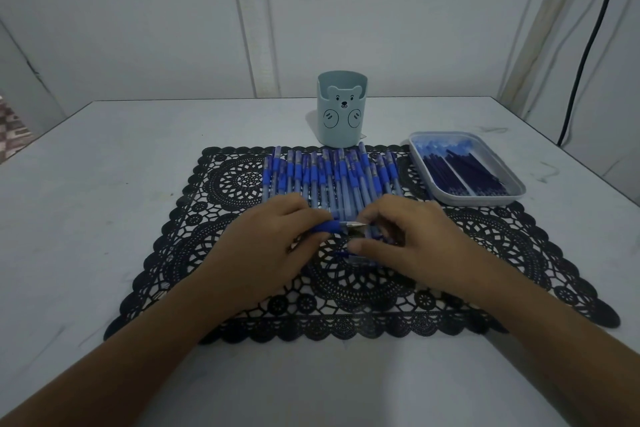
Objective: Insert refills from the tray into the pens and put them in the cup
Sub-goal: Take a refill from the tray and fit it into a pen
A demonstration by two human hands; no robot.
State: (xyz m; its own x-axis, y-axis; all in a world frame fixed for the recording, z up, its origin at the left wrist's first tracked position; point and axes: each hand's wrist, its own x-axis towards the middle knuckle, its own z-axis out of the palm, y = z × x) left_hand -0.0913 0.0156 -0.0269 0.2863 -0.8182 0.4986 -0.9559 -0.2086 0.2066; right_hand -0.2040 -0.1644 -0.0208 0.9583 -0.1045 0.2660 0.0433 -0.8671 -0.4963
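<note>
Pen (330, 226) is being worked at centre, left hand (263, 239) gripping its blue grip, right hand (408, 236) pinching the metal tip. Cup (341, 114) at twelve is showing no pens, tray (478, 199) at two is holding refills (460, 173): barely started, I'd say.

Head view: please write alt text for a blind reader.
The left hand grips a blue pen and the right hand pinches its metal tip, above a black lace mat. Behind them are a row of pens, a bear cup and, at right, a tray of refills.
</note>
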